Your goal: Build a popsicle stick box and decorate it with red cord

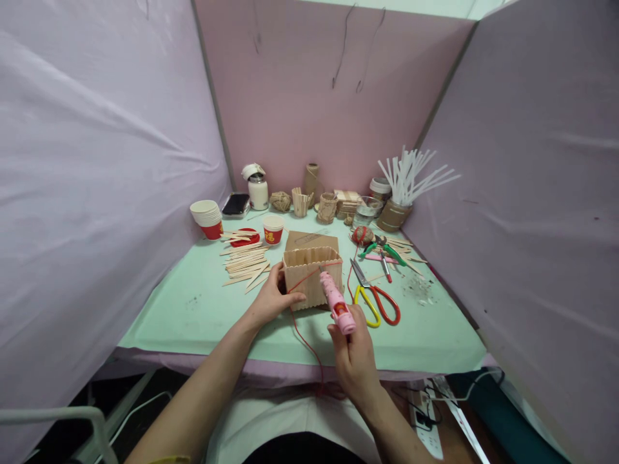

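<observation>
A box made of wooden craft sticks point(302, 274) stands on the table in front of me. My left hand point(276, 293) grips its left side, the thumb pressed on the front near a red string point(309, 345). The string runs slanting across the box's front, and its loose end hangs down over the table edge. My right hand point(355, 351) is wrapped round a pink hot glue gun point(337, 303). The gun's nozzle meets the upper front of the box, by the string; whether glue is coming out is too small to tell.
Scissors point(374, 299) with yellow and red handles lie right of the box, near green-handled pliers point(387, 250) and a red string ball point(362, 236). Loose craft sticks point(246, 261) lie left. Paper cups point(207, 218), a jar point(258, 192) and white glue sticks point(411, 177) stand farther back.
</observation>
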{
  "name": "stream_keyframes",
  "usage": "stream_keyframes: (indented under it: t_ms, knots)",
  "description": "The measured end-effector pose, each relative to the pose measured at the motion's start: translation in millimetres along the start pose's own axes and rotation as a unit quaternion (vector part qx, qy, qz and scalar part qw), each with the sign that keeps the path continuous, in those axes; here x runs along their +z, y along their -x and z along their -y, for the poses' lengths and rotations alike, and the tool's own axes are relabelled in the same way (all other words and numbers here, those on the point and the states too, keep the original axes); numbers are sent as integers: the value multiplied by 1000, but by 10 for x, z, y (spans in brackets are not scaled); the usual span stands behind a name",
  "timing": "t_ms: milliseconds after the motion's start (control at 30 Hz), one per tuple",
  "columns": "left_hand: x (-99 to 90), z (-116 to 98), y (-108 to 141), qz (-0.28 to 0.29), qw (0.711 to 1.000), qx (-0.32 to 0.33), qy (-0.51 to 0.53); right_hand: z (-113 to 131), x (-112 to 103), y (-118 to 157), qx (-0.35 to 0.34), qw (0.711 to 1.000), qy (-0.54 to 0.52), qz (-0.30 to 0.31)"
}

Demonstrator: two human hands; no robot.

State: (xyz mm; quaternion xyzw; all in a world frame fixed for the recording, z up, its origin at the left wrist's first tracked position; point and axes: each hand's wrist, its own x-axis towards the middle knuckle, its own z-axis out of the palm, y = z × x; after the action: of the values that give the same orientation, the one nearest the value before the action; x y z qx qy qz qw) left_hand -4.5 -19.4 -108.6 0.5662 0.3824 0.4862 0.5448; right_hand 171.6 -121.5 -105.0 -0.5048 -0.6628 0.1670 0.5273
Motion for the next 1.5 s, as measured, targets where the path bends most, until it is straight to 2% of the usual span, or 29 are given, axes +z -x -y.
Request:
stream_keyframes:
  t_ms: [1500]
  knots:
    - [-14,-5,3,3,1000,0,-28,-15,26,17,2,1000,-15,5]
